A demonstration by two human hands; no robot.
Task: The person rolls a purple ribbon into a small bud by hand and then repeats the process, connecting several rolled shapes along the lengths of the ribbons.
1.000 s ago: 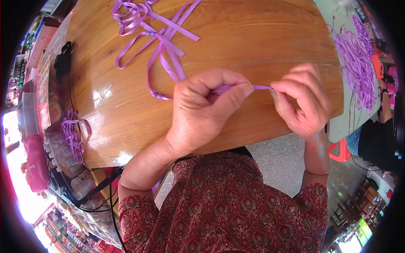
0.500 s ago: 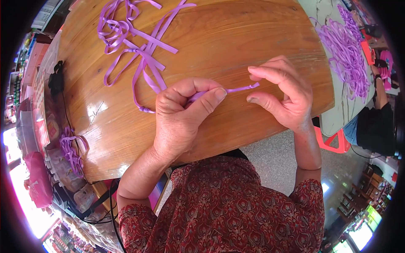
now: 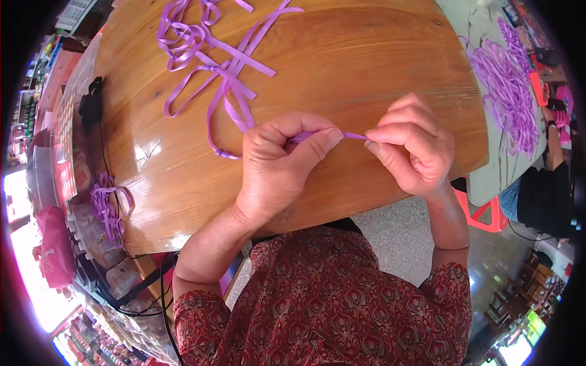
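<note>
A narrow purple ribbon (image 3: 353, 135) is stretched between my two hands above the wooden table. My left hand (image 3: 287, 155) is closed, thumb pressed over the bent forefinger, with the ribbon pinched between them. The tip of the ribbon is pinched by the thumb and forefinger of my right hand (image 3: 415, 146), which hide the very end. From beside my left hand a knotted purple strand (image 3: 226, 153) trails over the table toward a loose heap of purple ribbons (image 3: 226, 73) at the far left.
The wooden table (image 3: 366, 61) has a curved edge. On a pale table (image 3: 488, 174) at the right lies a big bundle of purple ribbons (image 3: 503, 91). More ribbon (image 3: 107, 204) hangs at the left edge near a black cable. A red stool (image 3: 485, 213) and another person's arm (image 3: 554, 146) are at the right.
My right thumb and forefinger, apart before, have closed on the ribbon's free end. My left hand keeps its pinch. The whole view has shifted slightly.
</note>
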